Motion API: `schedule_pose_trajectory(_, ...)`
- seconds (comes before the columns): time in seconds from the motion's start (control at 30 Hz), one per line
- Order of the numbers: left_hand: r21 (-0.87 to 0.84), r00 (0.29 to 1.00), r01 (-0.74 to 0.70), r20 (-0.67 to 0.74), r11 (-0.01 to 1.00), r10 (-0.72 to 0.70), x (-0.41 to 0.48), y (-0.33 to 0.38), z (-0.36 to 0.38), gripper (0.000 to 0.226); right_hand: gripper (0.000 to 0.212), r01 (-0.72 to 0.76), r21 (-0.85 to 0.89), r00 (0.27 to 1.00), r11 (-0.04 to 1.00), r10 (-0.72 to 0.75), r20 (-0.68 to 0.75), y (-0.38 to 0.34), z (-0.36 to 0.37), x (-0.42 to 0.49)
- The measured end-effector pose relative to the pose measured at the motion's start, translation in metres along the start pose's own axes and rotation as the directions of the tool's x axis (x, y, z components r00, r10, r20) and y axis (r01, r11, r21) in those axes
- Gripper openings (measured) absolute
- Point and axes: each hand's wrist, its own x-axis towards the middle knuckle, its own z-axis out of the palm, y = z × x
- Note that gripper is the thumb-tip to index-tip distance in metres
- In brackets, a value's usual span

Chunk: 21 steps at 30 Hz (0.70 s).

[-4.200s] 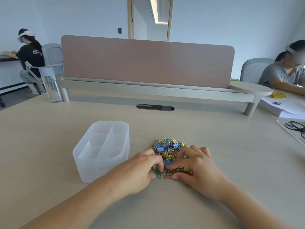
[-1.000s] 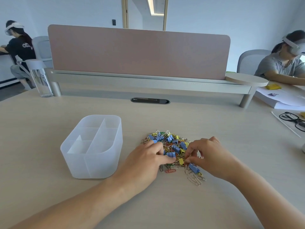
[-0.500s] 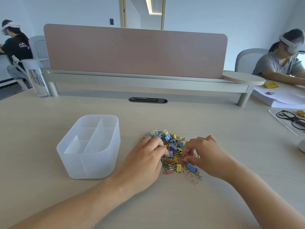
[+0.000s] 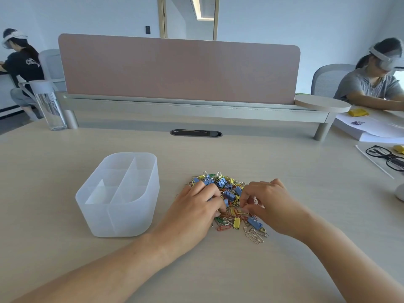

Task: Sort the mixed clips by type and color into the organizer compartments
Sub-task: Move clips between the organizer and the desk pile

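A mixed pile of clips (image 4: 228, 194) lies on the desk: blue and yellow binder clips, and silver, orange and green paper clips. Left of it stands a translucent white organizer (image 4: 118, 221) whose compartments hold nothing I can see. My left hand (image 4: 192, 215) rests on the pile's left side, its curled fingertips among the clips; what they hold is hidden. At the pile's right side, my right hand (image 4: 270, 206) pinches a small paper clip between thumb and forefinger. A few silver paper clips (image 4: 255, 236) lie loose at the near edge.
A desk divider (image 4: 179, 68) and shelf run across the back. A clear water bottle (image 4: 49, 106) stands far left. Glasses (image 4: 387, 157) and papers (image 4: 371, 130) lie at the right. Two other people sit at neighbouring desks.
Both hands have stayed in the pile, picking through it. The clips are spread wider toward me than four seconds ago, with loose paper clips now at the near edge.
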Motion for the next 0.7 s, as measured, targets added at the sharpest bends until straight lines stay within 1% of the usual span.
schedule_pose_trajectory(0.13, 0.026, 1.0, 0.006, 0.007, 1.0, -0.007, -0.0009, -0.002, 0.003, 0.014, 0.006, -0.016, 0.015, 1.0, 1.0, 0.015, 0.026, 0.0008, 0.0004, 0.0003)
schedule_pose_trajectory(0.23, 0.028, 1.0, 0.006, 0.009, 1.0, -0.006, -0.0003, -0.0021, 0.0048, 0.011, 0.01, -0.013, 0.038, 0.999, 0.999, 0.011, 0.04, -0.003, 0.0027, 0.0021)
schedule_pose_trajectory(0.3, 0.015, 1.0, 0.018, 0.009, 1.0, -0.018, 0.0006, -0.001, 0.0055, 0.01, 0.014, -0.004, 0.022, 0.999, 1.0, 0.003, 0.054, -0.0054, 0.0036, 0.0032)
schedule_pose_trajectory(0.47, -0.026, 0.999, 0.041, 0.026, 0.999, -0.04, 0.0011, 0.0002, 0.0053, 0.011, 0.011, 0.012, 0.005, 0.996, 1.0, -0.013, 0.09, -0.0054, 0.0036, 0.0011)
schedule_pose_trajectory(0.57, -0.062, 0.998, 0.058, 0.032, 0.996, -0.056, 0.0005, 0.0011, 0.0037, 0.013, 0.014, 0.011, 0.08, 0.996, 0.997, -0.018, 0.085, -0.0058, 0.0044, 0.0003)
schedule_pose_trajectory(0.7, -0.112, 0.997, 0.082, 0.021, 0.99, -0.08, 0.0014, 0.0015, 0.0019, 0.014, 0.022, -0.009, 0.194, 1.0, 0.981, 0.004, 0.029, -0.0054, 0.0012, 0.0004)
